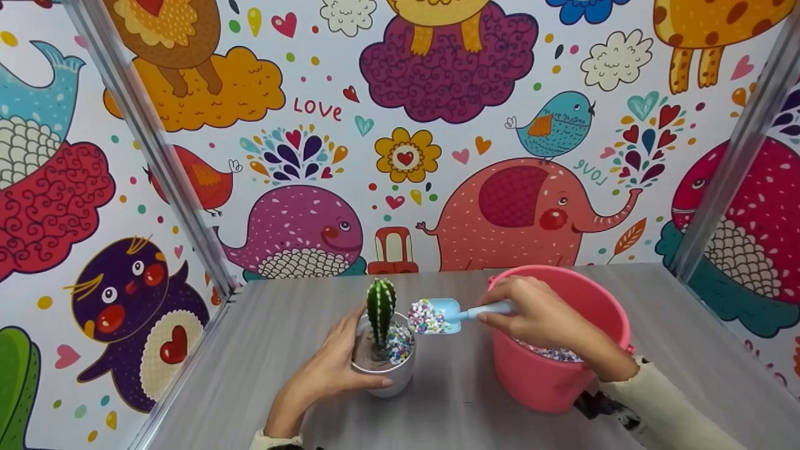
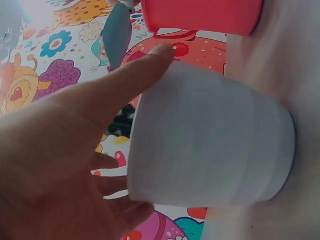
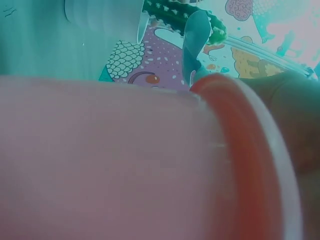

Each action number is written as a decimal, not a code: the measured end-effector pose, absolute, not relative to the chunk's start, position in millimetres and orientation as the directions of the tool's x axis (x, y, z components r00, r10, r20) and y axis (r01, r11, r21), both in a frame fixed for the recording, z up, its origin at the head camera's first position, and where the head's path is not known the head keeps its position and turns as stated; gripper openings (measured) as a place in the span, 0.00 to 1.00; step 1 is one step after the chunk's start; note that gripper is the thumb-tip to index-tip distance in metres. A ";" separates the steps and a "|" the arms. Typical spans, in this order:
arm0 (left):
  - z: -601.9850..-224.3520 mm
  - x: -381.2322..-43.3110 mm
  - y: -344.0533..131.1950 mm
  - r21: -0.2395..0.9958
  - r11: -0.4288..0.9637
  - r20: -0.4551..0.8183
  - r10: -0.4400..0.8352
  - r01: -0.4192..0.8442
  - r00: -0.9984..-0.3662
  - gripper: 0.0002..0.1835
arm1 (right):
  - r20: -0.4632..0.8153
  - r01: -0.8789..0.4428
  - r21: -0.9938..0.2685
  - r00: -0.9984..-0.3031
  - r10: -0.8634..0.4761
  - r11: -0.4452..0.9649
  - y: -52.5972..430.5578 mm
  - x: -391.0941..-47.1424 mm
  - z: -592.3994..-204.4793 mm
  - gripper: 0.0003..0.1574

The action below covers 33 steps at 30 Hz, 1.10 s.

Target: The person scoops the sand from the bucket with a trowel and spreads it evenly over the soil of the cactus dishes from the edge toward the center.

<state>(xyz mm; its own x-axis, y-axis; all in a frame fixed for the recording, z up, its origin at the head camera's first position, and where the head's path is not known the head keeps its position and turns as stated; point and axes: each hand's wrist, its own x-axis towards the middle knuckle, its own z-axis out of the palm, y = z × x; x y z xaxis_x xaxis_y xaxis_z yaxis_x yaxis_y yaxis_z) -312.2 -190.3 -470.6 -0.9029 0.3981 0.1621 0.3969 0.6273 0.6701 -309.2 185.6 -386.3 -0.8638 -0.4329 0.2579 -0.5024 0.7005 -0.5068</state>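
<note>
A green cactus (image 1: 381, 309) stands upright in a white flowerpot (image 1: 395, 382). Colourful pebbles (image 1: 400, 342) cover the right part of the pot's top, while brown shows at the left. My left hand (image 1: 332, 365) holds the pot at its rim, thumb on the near side and fingers around the far side, as the left wrist view also shows. With my right hand (image 1: 539, 311) I grip a small light-blue shovel (image 1: 452, 317) by its handle. Its blade, just right of the pot's rim, carries a heap of pebbles (image 1: 426, 317). The right hand is over the bucket's near-left rim.
A pink bucket (image 1: 537, 384) with more pebbles (image 1: 556, 354) inside stands on the right of the grey wood-grain table (image 1: 456, 419). Cartoon-printed panels (image 1: 400, 206) with metal corner posts (image 1: 162, 162) close off the back and sides.
</note>
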 end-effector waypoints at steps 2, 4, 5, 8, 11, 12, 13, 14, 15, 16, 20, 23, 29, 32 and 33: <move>-470.6 -313.4 -194.6 0.673 0.613 0.158 0.428 0.414 -0.890 0.72 | 0.269 -0.513 -0.484 -0.858 -0.438 0.709 182.2 -309.0 -387.1 0.08; -471.2 -314.7 -197.8 0.671 0.606 0.159 0.444 0.426 -0.882 0.70 | 0.287 -0.529 -0.448 -0.848 -0.445 0.720 178.9 -309.0 -388.3 0.10; -471.4 -314.8 -198.7 0.672 0.604 0.159 0.447 0.428 -0.880 0.69 | 0.294 -0.536 -0.430 -0.844 -0.449 0.726 177.2 -309.0 -389.0 0.10; -471.9 -314.6 -199.0 0.673 0.605 0.166 0.438 0.426 -0.883 0.69 | 0.306 -0.547 -0.392 -0.836 -0.456 0.740 172.9 -308.4 -390.6 0.12; -471.4 -312.8 -196.3 0.668 0.611 0.182 0.420 0.426 -0.889 0.70 | 0.303 -0.540 -0.387 -0.840 -0.450 0.748 168.4 -307.2 -391.9 0.13; -471.3 -312.0 -195.0 0.662 0.616 0.188 0.416 0.428 -0.890 0.70 | 0.302 -0.537 -0.387 -0.842 -0.448 0.749 166.9 -306.7 -392.1 0.13; -471.1 -311.4 -193.6 0.658 0.620 0.193 0.409 0.427 -0.892 0.70 | 0.300 -0.534 -0.390 -0.844 -0.444 0.750 165.4 -305.9 -392.2 0.13; -471.0 -310.7 -192.1 0.655 0.625 0.194 0.403 0.423 -0.895 0.70 | 0.300 -0.530 -0.389 -0.846 -0.441 0.753 163.9 -305.3 -392.6 0.13; -471.0 -310.1 -190.7 0.654 0.629 0.193 0.398 0.420 -0.897 0.71 | 0.303 -0.530 -0.387 -0.846 -0.439 0.755 162.5 -304.8 -392.8 0.13; -471.3 -309.6 -189.5 0.655 0.631 0.191 0.394 0.416 -0.899 0.71 | 0.306 -0.530 -0.383 -0.846 -0.438 0.757 161.2 -304.3 -393.4 0.13; -471.6 -308.4 -187.9 0.675 0.624 0.155 0.401 0.393 -0.903 0.73 | 0.314 -0.526 -0.355 -0.846 -0.432 0.773 156.6 -302.8 -395.0 0.12; -471.8 -309.0 -191.0 0.691 0.604 0.130 0.436 0.397 -0.890 0.73 | 0.312 -0.523 -0.340 -0.847 -0.431 0.781 154.0 -301.6 -395.2 0.11; -470.5 -309.1 -193.1 0.706 0.582 0.114 0.469 0.404 -0.876 0.70 | 0.327 -0.523 -0.309 -0.843 -0.428 0.794 150.8 -300.3 -396.4 0.11; -469.3 -306.9 -188.6 0.699 0.597 0.120 0.444 0.394 -0.888 0.71 | 0.336 -0.522 -0.291 -0.841 -0.425 0.802 149.1 -299.9 -397.7 0.11; -468.7 -305.8 -186.9 0.696 0.602 0.123 0.437 0.391 -0.891 0.71 | 0.338 -0.522 -0.282 -0.839 -0.426 0.805 148.7 -299.8 -398.1 0.11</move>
